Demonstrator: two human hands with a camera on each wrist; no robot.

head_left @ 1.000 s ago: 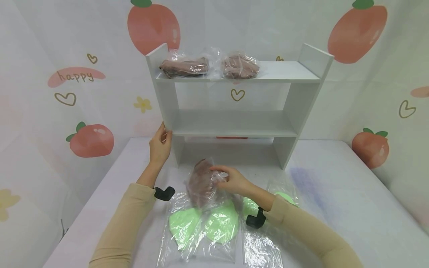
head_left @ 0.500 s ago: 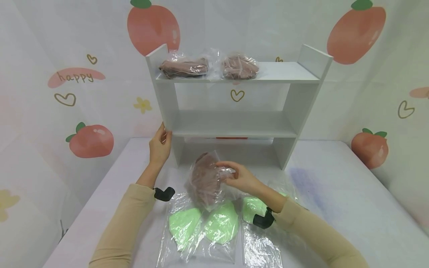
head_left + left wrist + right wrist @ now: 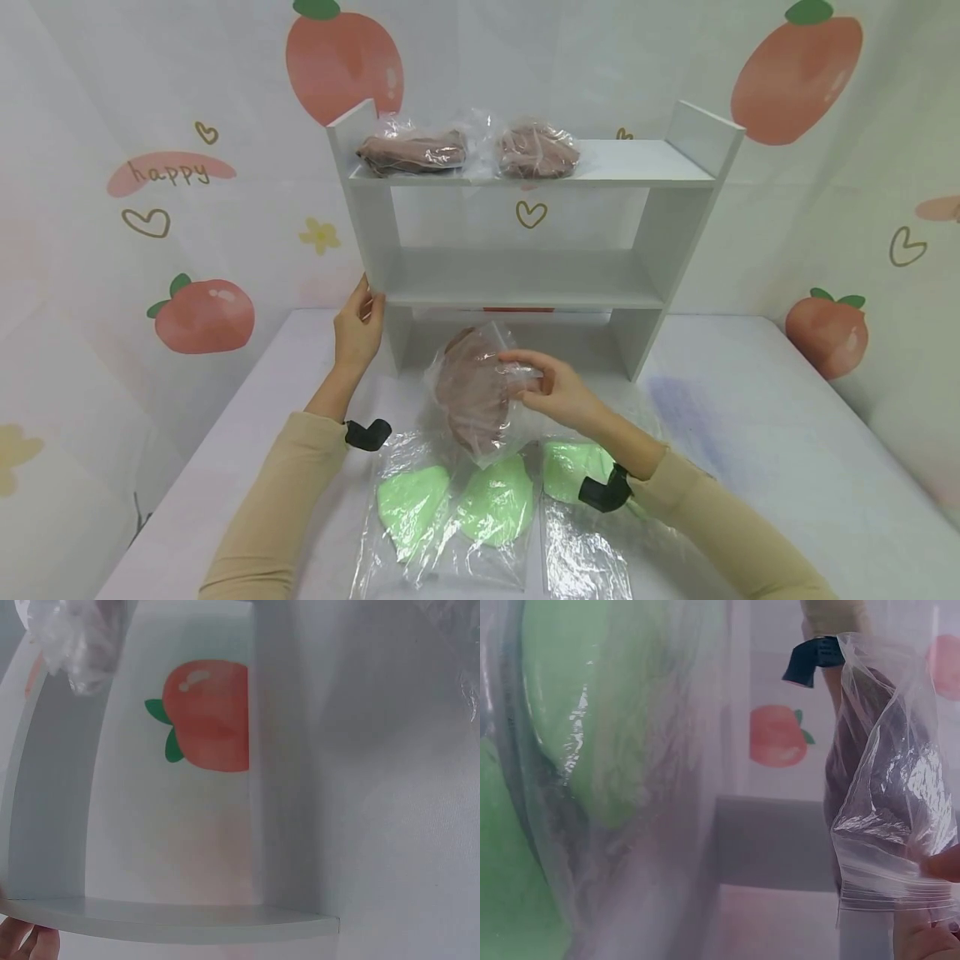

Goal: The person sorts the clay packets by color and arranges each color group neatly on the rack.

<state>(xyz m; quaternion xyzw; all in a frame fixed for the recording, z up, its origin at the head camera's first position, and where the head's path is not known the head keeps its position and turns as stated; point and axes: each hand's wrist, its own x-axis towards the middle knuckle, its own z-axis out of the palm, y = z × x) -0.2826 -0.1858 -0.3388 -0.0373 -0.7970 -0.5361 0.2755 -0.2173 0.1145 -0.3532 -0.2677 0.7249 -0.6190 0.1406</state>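
Observation:
My right hand [image 3: 562,396] pinches the edge of a clear zip bag [image 3: 476,396] with a folded brown cloth-like item inside. The bag hangs tilted in front of the shelf's bottom opening. In the right wrist view, the thumb presses near the zip strip of the bag [image 3: 889,825]. At the left side panel of a white shelf rack [image 3: 525,304], my left hand [image 3: 358,329] holds on, fingers along the outer face and thumb at the front edge. In the left wrist view, only some fingers [image 3: 30,941] show past that panel.
Two bagged brown items [image 3: 416,152] lie on the rack's top shelf, left and middle. Clear bags with pale green pieces [image 3: 412,508] lie flat on the white table [image 3: 735,467] in front, some under my right forearm. A patterned cloth backdrop [image 3: 247,83] stands behind.
My right hand has lifted the bag with the brown item up and to the right, off the green-filled bags, towards the rack. My left hand has stayed at the side panel.

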